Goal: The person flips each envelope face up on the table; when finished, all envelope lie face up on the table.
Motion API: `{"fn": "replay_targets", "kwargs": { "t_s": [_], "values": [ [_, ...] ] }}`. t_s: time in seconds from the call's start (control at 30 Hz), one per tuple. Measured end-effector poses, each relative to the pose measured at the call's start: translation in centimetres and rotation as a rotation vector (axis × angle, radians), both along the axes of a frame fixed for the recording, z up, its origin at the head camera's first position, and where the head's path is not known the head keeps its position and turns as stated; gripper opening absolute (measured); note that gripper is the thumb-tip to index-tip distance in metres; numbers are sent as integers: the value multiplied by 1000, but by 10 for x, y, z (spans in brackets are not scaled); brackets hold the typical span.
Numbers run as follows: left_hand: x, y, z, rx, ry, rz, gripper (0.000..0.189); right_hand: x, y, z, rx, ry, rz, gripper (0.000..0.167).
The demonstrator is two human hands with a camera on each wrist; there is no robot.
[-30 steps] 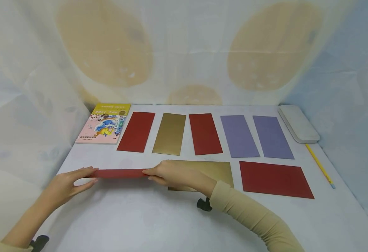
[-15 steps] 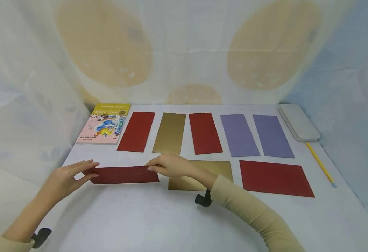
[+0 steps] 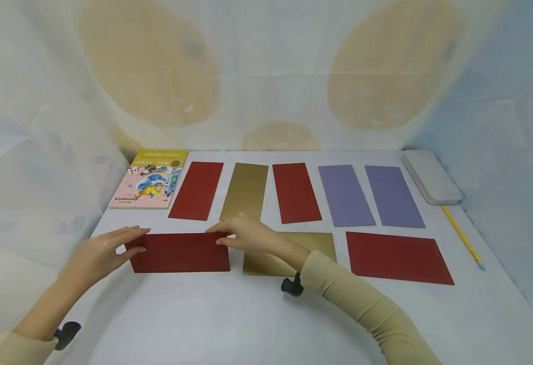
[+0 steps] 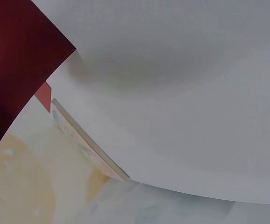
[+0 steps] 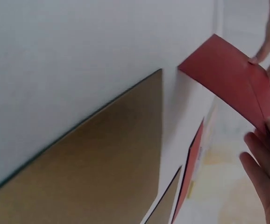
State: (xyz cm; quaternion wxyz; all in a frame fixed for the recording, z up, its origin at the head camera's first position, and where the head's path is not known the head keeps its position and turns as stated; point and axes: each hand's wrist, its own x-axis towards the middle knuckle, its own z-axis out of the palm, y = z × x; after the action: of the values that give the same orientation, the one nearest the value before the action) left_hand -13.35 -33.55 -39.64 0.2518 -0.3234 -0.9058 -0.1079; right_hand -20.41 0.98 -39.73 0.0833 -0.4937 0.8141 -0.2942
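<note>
A red envelope [image 3: 180,253] is raised at a tilt over the left part of the table, long side across. My left hand [image 3: 94,254] pinches its upper left corner, thumb in front. At the upper right corner, my right hand [image 3: 247,234] pinches the same edge between thumb and fingers. In the right wrist view, a crease runs along the held side of the red envelope [image 5: 228,74], which bends slightly. The left wrist view shows its free corner and a curved flap line. A gold envelope [image 3: 307,244] lies just right, partly covered by my right forearm.
Another red envelope [image 3: 396,257] lies farther right. Behind stand a row of upright-laid envelopes: red [image 3: 196,190], gold [image 3: 244,190], red [image 3: 296,192] and two purple [image 3: 346,195]. A book [image 3: 147,180] is back left; a pale case [image 3: 431,176] and pencil [image 3: 462,236] are right.
The red envelope has turned from nearly edge-on to showing its broad face, its upper edge rising. Both hands have moved up slightly with it and keep hold of its corners.
</note>
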Motion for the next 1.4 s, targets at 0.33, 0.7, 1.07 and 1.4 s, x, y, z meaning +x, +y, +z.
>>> {"fn": "replay_targets", "kwargs": {
  "t_s": [0.33, 0.7, 1.07, 1.4],
  "values": [
    [-14, 1, 0, -41, -93, -6, 54, 0, -4, -3, 65, 235, -47, 46],
    [-37, 7, -3, -152, -404, 62, 47, -12, -11, -11, 170, 190, -65, 44],
    [-50, 10, -17, -159, -553, 88, 22, -19, -13, -28, 225, 173, -30, 33],
    [-23, 22, -27, -116, -409, 113, 39, -17, -10, -33, 231, 201, -64, 34]
  ]
}}
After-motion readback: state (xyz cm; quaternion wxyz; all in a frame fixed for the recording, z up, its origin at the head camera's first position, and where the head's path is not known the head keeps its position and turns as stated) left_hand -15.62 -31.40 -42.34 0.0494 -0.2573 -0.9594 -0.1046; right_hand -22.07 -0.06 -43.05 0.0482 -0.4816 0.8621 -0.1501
